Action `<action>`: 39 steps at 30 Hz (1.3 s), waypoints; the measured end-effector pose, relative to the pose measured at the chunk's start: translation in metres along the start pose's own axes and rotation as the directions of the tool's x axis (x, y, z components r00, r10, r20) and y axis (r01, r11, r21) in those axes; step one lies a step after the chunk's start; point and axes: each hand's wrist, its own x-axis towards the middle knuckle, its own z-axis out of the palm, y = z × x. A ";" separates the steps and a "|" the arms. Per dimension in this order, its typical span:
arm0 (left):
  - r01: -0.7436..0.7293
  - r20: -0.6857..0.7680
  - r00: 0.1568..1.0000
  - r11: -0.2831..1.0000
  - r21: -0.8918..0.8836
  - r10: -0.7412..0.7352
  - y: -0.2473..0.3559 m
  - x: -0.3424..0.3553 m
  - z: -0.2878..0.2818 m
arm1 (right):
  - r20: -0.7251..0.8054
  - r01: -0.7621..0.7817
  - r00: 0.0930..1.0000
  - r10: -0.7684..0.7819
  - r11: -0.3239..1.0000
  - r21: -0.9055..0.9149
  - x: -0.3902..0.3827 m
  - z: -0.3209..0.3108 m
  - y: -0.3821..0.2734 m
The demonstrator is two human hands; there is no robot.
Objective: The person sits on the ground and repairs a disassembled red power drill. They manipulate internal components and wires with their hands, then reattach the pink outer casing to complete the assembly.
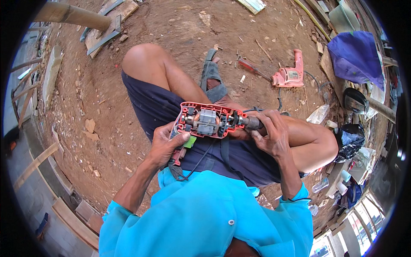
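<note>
An opened electric drill (208, 123) lies across my lap, its red half-shell facing up with the motor, copper windings and gears bare. My left hand (166, 143) grips its rear end, thumb on the shell's edge next to a green part (189, 141), likely of the switch. The red handle and a black cord hang below that hand. At the other end, the fingers of my right hand (272, 132) close round the dark metal chuck (253, 123). On the ground beyond lie a red drill-shaped casing (293, 73) and a screwdriver (249, 66) with a red handle, its tip by the casing.
My legs are crossed on bare soil (107, 137) strewn with chips. To the right are a purple bag (357, 55), a pale bucket (343, 19), a black plastic bag (351, 141) and cups. A wooden post on a board (107, 32) stands at the far left.
</note>
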 end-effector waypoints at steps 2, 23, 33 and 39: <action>0.001 -0.001 1.000 1.000 -0.002 -0.001 -0.003 0.001 -0.001 | -0.008 0.006 1.000 -0.006 0.998 0.056 0.004 -0.003 -0.004; 0.028 0.024 0.999 0.999 0.029 -0.028 0.002 0.003 -0.006 | -0.088 0.044 0.995 -0.040 0.997 0.055 -0.005 0.005 0.005; 0.012 0.026 1.000 1.000 0.012 -0.013 0.004 0.006 0.002 | -0.300 0.012 0.954 -0.010 1.000 0.005 -0.003 -0.003 0.003; 0.015 0.004 1.000 0.999 -0.044 -0.015 0.002 0.005 0.004 | -0.461 0.019 0.887 0.031 0.994 0.104 -0.006 -0.013 -0.032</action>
